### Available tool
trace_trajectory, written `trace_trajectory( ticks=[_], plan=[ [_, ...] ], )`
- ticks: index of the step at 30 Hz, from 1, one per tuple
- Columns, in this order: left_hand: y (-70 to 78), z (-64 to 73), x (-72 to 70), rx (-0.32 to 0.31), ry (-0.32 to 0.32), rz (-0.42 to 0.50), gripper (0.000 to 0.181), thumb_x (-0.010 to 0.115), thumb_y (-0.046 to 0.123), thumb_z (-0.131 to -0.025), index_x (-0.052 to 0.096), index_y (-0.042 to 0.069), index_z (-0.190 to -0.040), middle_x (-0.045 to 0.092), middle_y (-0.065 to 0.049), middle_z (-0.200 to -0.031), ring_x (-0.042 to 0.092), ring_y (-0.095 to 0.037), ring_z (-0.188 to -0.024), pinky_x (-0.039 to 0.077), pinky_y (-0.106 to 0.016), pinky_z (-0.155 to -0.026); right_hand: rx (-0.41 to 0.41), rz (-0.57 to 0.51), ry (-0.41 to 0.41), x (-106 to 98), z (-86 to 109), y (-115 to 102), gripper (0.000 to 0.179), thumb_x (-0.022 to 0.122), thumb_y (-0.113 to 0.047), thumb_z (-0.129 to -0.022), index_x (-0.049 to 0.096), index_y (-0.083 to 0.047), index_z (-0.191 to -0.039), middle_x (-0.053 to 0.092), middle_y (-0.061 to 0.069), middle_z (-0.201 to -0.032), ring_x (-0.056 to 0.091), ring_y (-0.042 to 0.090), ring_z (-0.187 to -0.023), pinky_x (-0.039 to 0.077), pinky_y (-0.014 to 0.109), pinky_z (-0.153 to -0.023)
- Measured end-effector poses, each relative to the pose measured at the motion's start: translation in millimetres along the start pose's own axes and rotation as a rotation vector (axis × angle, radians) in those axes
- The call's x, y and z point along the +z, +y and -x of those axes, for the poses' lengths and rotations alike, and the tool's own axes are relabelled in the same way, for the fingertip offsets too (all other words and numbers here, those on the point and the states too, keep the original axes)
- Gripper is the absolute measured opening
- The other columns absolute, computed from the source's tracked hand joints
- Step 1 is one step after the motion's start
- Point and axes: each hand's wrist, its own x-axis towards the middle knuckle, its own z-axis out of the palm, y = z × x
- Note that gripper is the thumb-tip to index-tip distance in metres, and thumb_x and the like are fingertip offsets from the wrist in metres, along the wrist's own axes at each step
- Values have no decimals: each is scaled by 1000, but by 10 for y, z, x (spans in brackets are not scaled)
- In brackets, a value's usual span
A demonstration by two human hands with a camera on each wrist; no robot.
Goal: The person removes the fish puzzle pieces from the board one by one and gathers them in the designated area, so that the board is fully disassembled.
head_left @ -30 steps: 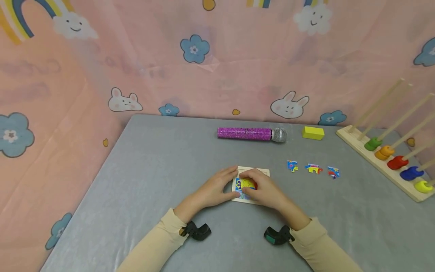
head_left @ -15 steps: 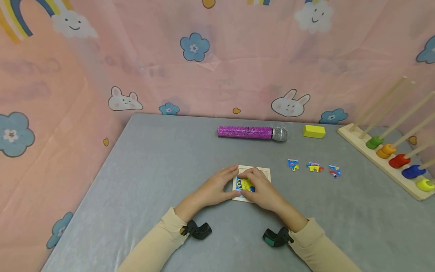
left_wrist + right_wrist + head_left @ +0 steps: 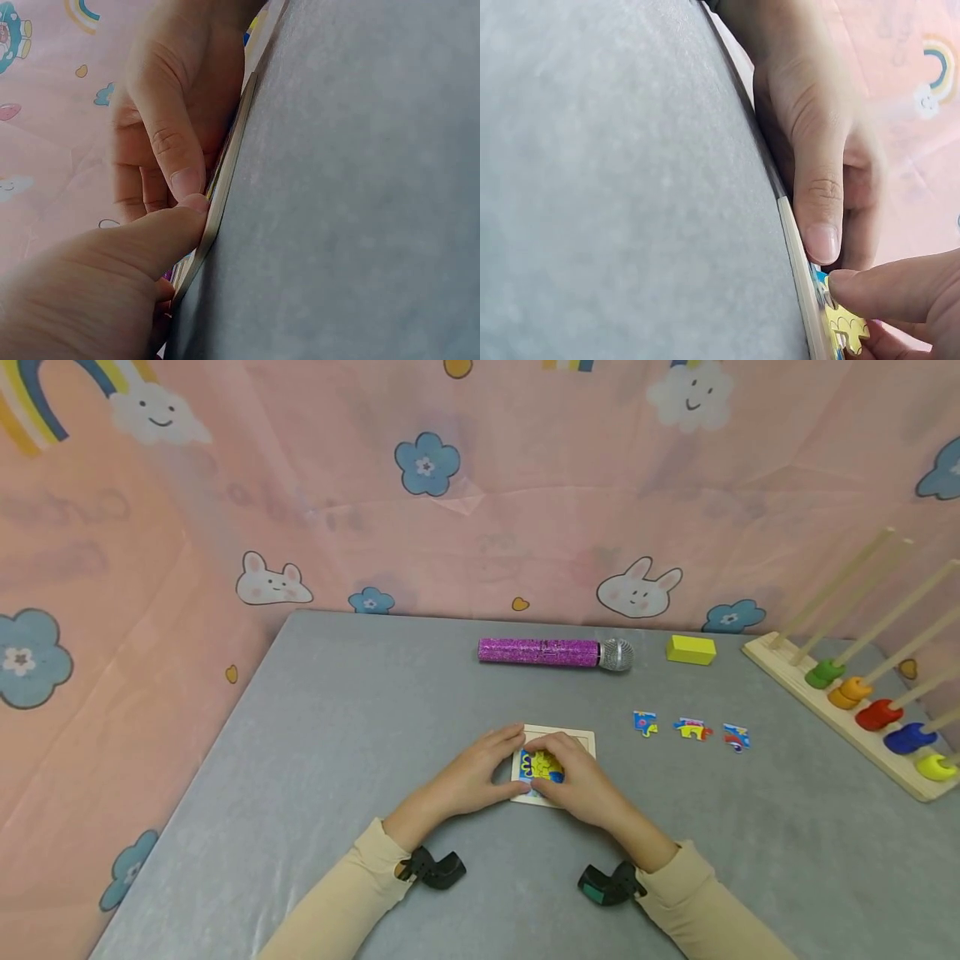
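Note:
A small wooden jigsaw tray lies on the grey table in the head view, partly filled with a yellow and blue picture and partly covered by both hands. My left hand holds it along its left side, thumb at the near edge and fingers toward the far edge. Over the right part, my right hand arches with thumb and fingers on a yellow puzzle piece. The right wrist view shows that piece tilted up at the tray, pinched. Both thumbs come close together in the left wrist view.
Right of the tray lie three loose puzzle pieces. Behind are a purple glittery microphone and a yellow block. A wooden peg stand with coloured rings is at the right. A pink patterned cloth hangs behind the table.
My right hand has shifted slightly left over the tray, and a red patch beside its fingers is no longer visible. My left hand stays in place.

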Motion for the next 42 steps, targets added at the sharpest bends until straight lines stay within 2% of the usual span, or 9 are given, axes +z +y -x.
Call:
trace_trajectory(
  ticks=[12, 29, 36, 40, 42],
  plan=[
    [16, 2, -3, 10, 10, -4, 71, 67, 34, -88, 38, -1, -143, 31, -11, -153, 29, -24, -142, 22, -41, -119, -75, 60, 45, -2, 13, 17, 38, 68, 2, -80, 64, -4, -117, 62, 9, -115, 54, 26, -112, 46, 47, -98],
    [21, 6, -4, -4, -1, 12, 72, 67, 34, -88, 37, 0, -144, 30, -9, -154, 27, -21, -143, 19, -39, -120, -90, 56, 62, -8, -3, 46, 35, 67, -1, -82, 64, -2, -117, 63, 10, -113, 56, 26, -110, 47, 46, -96],
    [20, 0, -4, -5, -1, 0, 73, 66, 36, -88, 36, 1, -145, 29, -8, -155, 27, -22, -143, 19, -38, -120, -87, 24, 36, -66, -27, 47, 35, 67, -1, -82, 64, -3, -117, 63, 9, -114, 56, 26, -109, 47, 46, -94],
    [25, 4, -9, -15, -10, -6, 73, 65, 37, -89, 36, 2, -145, 28, -7, -155, 26, -20, -143, 19, -37, -120, -76, 21, 8, -137, -35, 67, 33, 66, -2, -85, 64, -4, -117, 63, 9, -113, 57, 22, -102, 50, 41, -88],
    [27, 4, -9, -21, -13, -6, 73, 66, 37, -88, 35, 2, -145, 28, -7, -155, 25, -20, -144, 19, -37, -120, -59, 14, -15, -191, -28, 89, 32, 65, -2, -86, 63, -4, -118, 62, 8, -110, 55, 20, -94, 49, 35, -80]
  ],
)
